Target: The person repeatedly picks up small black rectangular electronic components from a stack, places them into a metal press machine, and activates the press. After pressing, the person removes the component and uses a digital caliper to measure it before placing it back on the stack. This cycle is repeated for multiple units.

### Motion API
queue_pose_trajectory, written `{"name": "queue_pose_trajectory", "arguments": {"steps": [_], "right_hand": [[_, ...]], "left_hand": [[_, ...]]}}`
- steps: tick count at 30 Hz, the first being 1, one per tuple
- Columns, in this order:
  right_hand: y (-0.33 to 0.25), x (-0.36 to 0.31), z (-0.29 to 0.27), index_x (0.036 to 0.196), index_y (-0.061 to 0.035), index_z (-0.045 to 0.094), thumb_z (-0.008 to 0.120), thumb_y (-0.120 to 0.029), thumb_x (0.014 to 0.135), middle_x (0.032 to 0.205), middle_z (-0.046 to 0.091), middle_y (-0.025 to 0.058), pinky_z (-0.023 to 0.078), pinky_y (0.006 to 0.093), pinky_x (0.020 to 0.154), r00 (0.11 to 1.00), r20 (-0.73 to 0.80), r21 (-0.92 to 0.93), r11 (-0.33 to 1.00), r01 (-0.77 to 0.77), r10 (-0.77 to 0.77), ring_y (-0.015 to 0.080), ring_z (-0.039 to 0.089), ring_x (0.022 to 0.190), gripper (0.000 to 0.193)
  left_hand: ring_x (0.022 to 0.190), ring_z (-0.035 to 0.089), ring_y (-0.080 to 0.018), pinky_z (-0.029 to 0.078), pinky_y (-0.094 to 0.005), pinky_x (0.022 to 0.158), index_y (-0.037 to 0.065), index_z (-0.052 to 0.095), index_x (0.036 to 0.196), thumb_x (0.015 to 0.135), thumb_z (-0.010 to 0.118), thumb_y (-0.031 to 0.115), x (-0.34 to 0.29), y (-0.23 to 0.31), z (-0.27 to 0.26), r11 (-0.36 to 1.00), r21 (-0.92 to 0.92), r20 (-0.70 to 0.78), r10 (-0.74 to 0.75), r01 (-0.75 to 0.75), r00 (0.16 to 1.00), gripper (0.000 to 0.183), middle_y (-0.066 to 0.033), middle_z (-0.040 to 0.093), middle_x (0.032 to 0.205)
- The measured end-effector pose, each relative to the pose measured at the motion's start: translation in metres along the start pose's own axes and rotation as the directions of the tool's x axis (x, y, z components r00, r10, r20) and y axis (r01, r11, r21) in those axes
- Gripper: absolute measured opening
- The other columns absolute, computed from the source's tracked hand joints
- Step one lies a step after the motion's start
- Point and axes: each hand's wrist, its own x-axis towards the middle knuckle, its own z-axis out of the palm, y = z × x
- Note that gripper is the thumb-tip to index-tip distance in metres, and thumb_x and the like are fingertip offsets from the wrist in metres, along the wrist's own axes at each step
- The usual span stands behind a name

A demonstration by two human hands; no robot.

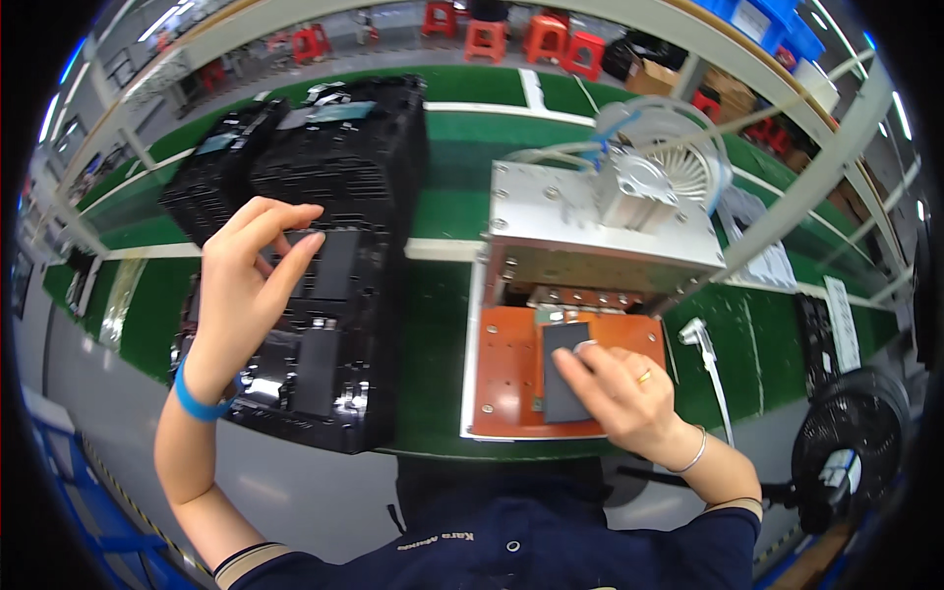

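the right hand (629,393) touches a flat dark grey rectangular piece (565,401), which lies on the orange plate (506,369) at the foot of a silver metal press (610,234), just right of the middle of my view. its fingers rest on the upper face of the piece, and from my remote seat i cannot tell whether that grip pinches it or only presses it down. a strip of paler orange (540,359) shows along the left edge of the piece. the left hand (258,265) is well apart from it, raised over a glossy black tray (267,401); i see its grip loosely curled, thumb and index fingertip a little apart. in that tray lie more dark rectangles, one (317,372) near the front and another (336,264) just beside the fingertips. behind it i make out tall stacks of black trays (339,167). all this stands on a green surface (442,305). a blue band (200,398) circles the left wrist, a thin bracelet (696,450) the right. to the right of the press lies a white nozzle with a hose (710,364), and beyond it stands a black fan (854,433). red stools (546,39) stand in the background.
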Motion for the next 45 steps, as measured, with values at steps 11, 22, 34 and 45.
{"name": "queue_pose_trajectory", "arguments": {"steps": [11, 22, 34, 45], "right_hand": [[0.021, -0.027, 0.017, 0.104, -0.0044, 0.068, 0.065, 0.002, 0.074, 0.101, 0.065, 0.0068, 0.054, 0.0340, 0.075, 0.904, 0.178, 0.423, 0.799, -0.427, 0.389, 0.0252, 0.062, 0.089, 0.031], [0.022, -0.018, 0.038, 0.105, -0.0023, 0.067, 0.067, -0.006, 0.069, 0.106, 0.062, 0.0065, 0.051, 0.0396, 0.087, 0.927, 0.186, 0.263, 0.893, -0.365, 0.324, 0.0250, 0.058, 0.100, 0.036], [0.026, -0.018, 0.035, 0.113, -0.0114, 0.067, 0.070, -0.010, 0.072, 0.115, 0.057, 0.0063, 0.046, 0.0368, 0.078, 0.908, 0.232, 0.266, 0.875, -0.405, 0.349, 0.0253, 0.053, 0.101, 0.041], [0.010, -0.049, 0.003, 0.113, -0.0028, 0.068, 0.077, -0.022, 0.078, 0.127, 0.062, 0.0130, 0.050, 0.0401, 0.099, 0.874, 0.383, 0.504, 0.726, -0.468, 0.298, 0.0298, 0.059, 0.120, 0.041]], "left_hand": [[0.127, 0.048, -0.0325, 0.048, -0.0416, 0.097, 0.004, 0.055, 0.126, 0.085, 0.068, 0.038, -0.034, 0.095, 0.117, 0.727, -0.460, 0.582, 0.680, -0.510, 0.445, 0.054, -0.0189, 0.049, 0.134], [0.140, 0.033, -0.0347, 0.027, -0.0524, 0.113, 0.005, 0.045, 0.140, 0.085, 0.059, 0.059, -0.043, 0.098, 0.134, 0.733, -0.361, 0.740, 0.601, -0.576, 0.301, 0.078, -0.0231, 0.035, 0.148], [0.141, 0.032, -0.0336, 0.027, -0.0511, 0.113, 0.007, 0.045, 0.139, 0.084, 0.059, 0.060, -0.043, 0.097, 0.134, 0.749, -0.354, 0.745, 0.588, -0.560, 0.316, 0.079, -0.0218, 0.036, 0.149], [0.140, 0.031, -0.0407, 0.032, -0.0572, 0.108, 0.002, 0.046, 0.139, 0.081, 0.060, 0.065, -0.050, 0.101, 0.133, 0.818, -0.254, 0.751, 0.503, -0.515, 0.428, 0.086, -0.0276, 0.036, 0.146]]}}
